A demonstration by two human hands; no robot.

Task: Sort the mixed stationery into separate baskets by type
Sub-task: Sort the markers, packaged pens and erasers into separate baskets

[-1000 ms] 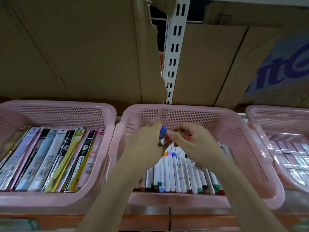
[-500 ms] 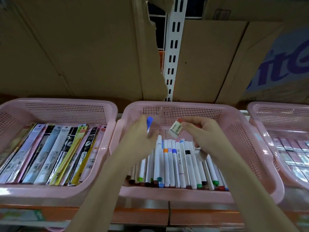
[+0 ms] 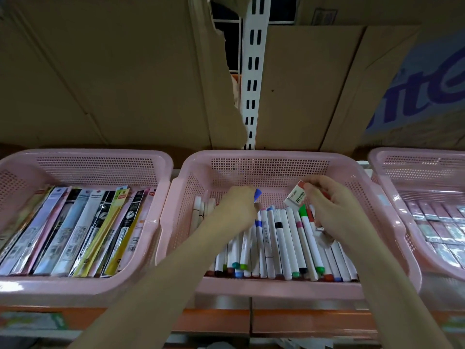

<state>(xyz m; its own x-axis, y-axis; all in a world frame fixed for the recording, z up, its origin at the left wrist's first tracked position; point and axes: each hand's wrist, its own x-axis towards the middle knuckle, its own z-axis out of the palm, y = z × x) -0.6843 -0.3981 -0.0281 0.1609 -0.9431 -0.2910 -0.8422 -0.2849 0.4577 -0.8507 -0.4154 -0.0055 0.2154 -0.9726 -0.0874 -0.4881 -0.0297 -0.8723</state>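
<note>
The left basket (image 3: pixel 161 187) held flat, sleeved packs (image 3: pixel 83 233) laid side by side, with printed cards in white, yellow and black. They looked light and a little floppy, best lifted by a long edge.

In the middle basket (image 3: pixel 392 222) lay the markers (image 3: pixel 281 245), white barrels with coloured caps, packed in a rough row pointing front to back. They would be light, stiff and smooth, apt to roll, so a pinch across the barrel should serve.

Over the far part of that basket the left hand (image 3: pixel 239 205) had its grip curled round a small thing, and only a blue tip (image 3: pixel 258 194) stood out above the fingers. What it was could not be told.

Just to its right, apart from it, the right hand (image 3: pixel 329 210) pinched an eraser (image 3: pixel 296 196) between thumb and fingertips, above the marker caps. The eraser was a small white block in a paper sleeve marked 2B, with a red band at its upper end. It was probably light, firm and slightly grippy, no trouble to hold by its two broad faces, though the sleeve might slip off. A crumpled bit of clear wrapper (image 3: pixel 324 236) showed under that hand.

The right basket (image 3: pixel 377 162) held rows of small, shiny-wrapped packets (image 3: pixel 442 222), too blurred to name. By type, the eraser did not seem to belong with the markers.
</note>
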